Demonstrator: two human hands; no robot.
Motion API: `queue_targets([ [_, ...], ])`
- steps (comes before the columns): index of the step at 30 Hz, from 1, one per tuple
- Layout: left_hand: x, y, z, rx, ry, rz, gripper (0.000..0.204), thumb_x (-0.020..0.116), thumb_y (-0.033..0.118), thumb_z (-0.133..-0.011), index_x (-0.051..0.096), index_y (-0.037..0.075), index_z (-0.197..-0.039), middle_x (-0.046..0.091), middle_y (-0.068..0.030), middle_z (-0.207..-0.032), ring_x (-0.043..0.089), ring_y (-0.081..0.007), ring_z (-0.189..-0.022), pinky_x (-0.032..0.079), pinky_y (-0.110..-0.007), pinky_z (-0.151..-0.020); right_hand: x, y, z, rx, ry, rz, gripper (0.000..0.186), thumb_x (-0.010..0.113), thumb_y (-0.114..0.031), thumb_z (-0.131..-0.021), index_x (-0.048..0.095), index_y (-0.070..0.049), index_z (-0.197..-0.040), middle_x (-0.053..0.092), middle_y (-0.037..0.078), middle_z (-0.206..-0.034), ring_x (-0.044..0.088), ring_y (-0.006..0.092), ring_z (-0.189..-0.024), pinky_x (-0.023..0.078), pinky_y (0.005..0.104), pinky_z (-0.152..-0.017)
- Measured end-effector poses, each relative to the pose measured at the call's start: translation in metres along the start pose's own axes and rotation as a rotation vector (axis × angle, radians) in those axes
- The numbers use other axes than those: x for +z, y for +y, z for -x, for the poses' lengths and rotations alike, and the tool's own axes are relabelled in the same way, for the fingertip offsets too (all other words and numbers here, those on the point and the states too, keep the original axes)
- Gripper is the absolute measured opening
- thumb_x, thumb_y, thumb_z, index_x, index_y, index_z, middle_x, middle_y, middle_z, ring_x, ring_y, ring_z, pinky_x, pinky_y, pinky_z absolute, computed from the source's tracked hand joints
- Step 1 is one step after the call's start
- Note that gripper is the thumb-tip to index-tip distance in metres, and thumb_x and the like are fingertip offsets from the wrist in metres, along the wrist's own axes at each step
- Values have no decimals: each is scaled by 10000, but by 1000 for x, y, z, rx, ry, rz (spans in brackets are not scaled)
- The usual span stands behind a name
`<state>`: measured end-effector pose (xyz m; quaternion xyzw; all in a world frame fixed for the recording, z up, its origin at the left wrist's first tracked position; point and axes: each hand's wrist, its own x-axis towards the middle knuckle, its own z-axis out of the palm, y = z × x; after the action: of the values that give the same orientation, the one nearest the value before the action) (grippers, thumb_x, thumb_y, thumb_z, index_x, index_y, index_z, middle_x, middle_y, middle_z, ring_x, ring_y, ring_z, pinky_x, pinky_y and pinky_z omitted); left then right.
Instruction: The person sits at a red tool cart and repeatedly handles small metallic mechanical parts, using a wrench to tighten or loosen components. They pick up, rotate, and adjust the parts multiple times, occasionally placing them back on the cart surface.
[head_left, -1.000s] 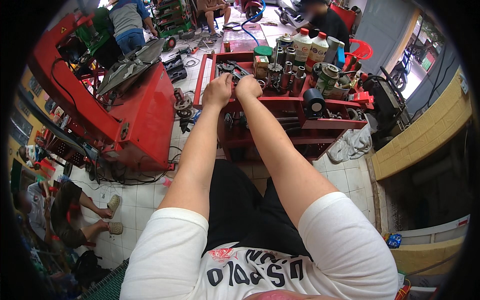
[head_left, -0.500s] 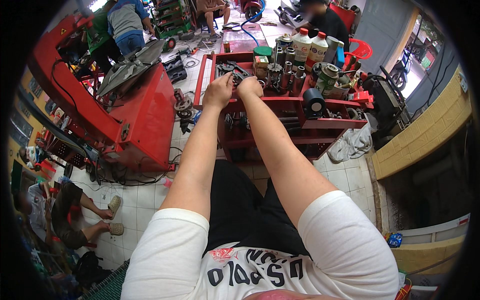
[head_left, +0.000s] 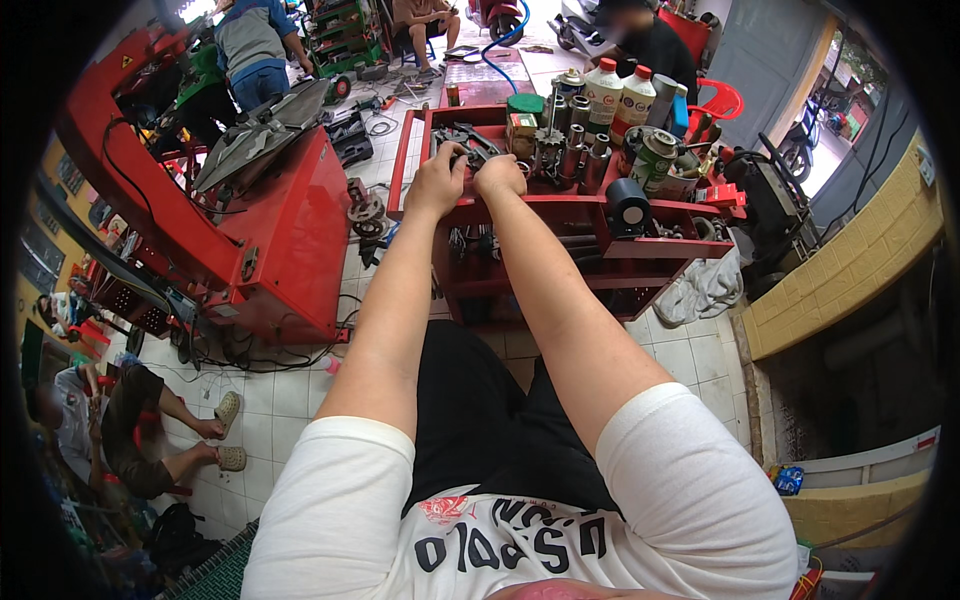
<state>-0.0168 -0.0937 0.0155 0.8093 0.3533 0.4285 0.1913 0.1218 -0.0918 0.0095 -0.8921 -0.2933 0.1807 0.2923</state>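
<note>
Both my arms reach forward to the top tray of a red tool cart (head_left: 560, 206). Over the tray's front edge, my left hand (head_left: 437, 182) is closed with its fingers curled; a small dark bit shows at the fingertips, too small to name. Close beside it, my right hand (head_left: 501, 176) is curled into a fist, and its fingers hide whatever it holds. Just beyond the hands lie dark metal hand tools (head_left: 468, 136). Right of them stand a small box with a green lid (head_left: 525, 103) and several upright metal sockets (head_left: 573, 150).
Bottles with red caps (head_left: 603, 95) and a green-and-white can (head_left: 654, 160) crowd the cart's right side. A red machine (head_left: 290, 240) stands to the left, with cables on the tiled floor. Other people are nearby, one seated at lower left (head_left: 140, 430). A yellow wall (head_left: 850, 260) borders the right.
My left hand's fingers have shifted slightly, with a dark bit now showing at their tips. The right hand stays nearly still. At the back left, a person in green has bent lower.
</note>
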Motion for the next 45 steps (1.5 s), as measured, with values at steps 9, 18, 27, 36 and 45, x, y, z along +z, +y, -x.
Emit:
queue_targets([
  [9,-5,-15,-7,-75,-239,22,286,698,346,-920,701,103,-1071,741,-143,-942,714,-338,-905,548,-416,-817,2,0,-1,9,-19,-14,764,794,-383,-864,438,9,-1415,658,204,-1342,670,318,-1222,539,448,-1010],
  [18,-3,-21,-11,-107,-245,-37,377,742,427,-848,669,68,-934,726,-140,-894,705,-316,-875,542,-410,-804,0,1,1,5,-39,4,861,825,-419,-826,394,38,-1415,649,216,-1348,669,324,-1222,537,444,-1016],
  [27,-3,-15,-8,-108,-188,-60,377,747,424,-837,673,59,-895,715,-160,-846,710,-323,-847,547,-422,-779,-3,1,3,-11,-59,13,922,833,-444,-808,368,53,-1431,639,224,-1360,662,335,-1232,535,449,-1024],
  [36,-6,-6,-5,-110,-143,-34,330,714,353,-815,675,25,-810,696,-194,-765,705,-357,-772,539,-444,-722,-8,7,-2,-79,29,-56,594,798,-367,-793,657,-28,-1259,720,194,-1239,702,306,-1169,560,403,-986],
  [45,-7,3,0,-76,-168,-146,327,670,309,-818,704,-12,-869,709,-217,-806,709,-360,-781,538,-438,-737,-22,7,28,-386,276,-301,278,743,-218,-772,731,-33,-979,745,237,-1022,723,406,-1002,577,481,-877],
])
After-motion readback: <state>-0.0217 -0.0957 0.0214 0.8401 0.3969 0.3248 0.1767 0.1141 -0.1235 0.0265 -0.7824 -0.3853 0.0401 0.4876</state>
